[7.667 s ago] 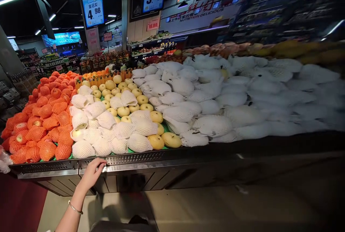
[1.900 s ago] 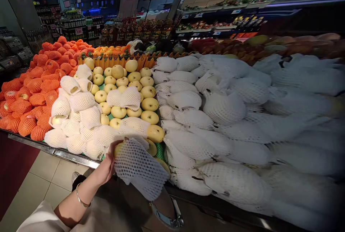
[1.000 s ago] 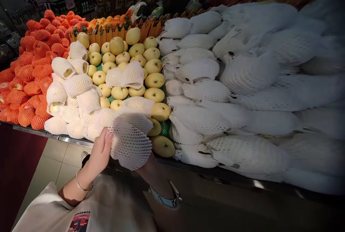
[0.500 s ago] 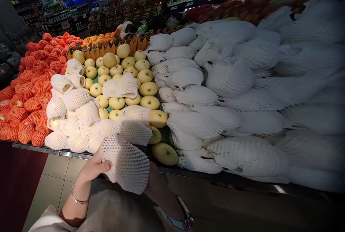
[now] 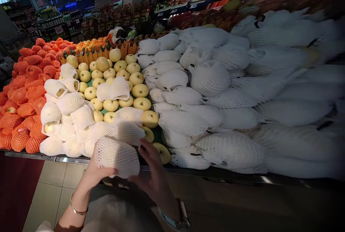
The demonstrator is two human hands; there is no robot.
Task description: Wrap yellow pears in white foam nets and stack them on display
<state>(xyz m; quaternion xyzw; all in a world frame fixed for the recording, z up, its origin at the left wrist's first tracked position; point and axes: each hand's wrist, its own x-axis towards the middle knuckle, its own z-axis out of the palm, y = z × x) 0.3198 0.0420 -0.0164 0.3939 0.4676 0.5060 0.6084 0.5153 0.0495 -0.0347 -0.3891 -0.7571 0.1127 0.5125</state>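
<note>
My left hand (image 5: 97, 172) grips a pear wrapped in a white foam net (image 5: 117, 156) from below, just in front of the display's metal edge (image 5: 67, 159). My right hand (image 5: 152, 176) is beside the wrapped pear on its right, fingers spread, touching the net's lower right side. Behind the held fruit lies a pile of yellow pears (image 5: 118, 81), some bare, some in white nets (image 5: 70, 117). A bare pear (image 5: 163, 151) lies right behind my right hand's fingertips.
Fruit in orange nets (image 5: 25, 91) is heaped at the left. Large white-netted fruit (image 5: 229, 99) fills the stand to the right. A small orange picket fence (image 5: 107, 50) backs the pears. Tiled floor (image 5: 54, 185) lies below, and store shelves (image 5: 59, 23) stand behind.
The wrapped pear has moved slightly left and up toward the stand's edge. My right hand has come out from under it and now shows beside it with its fingers spread.
</note>
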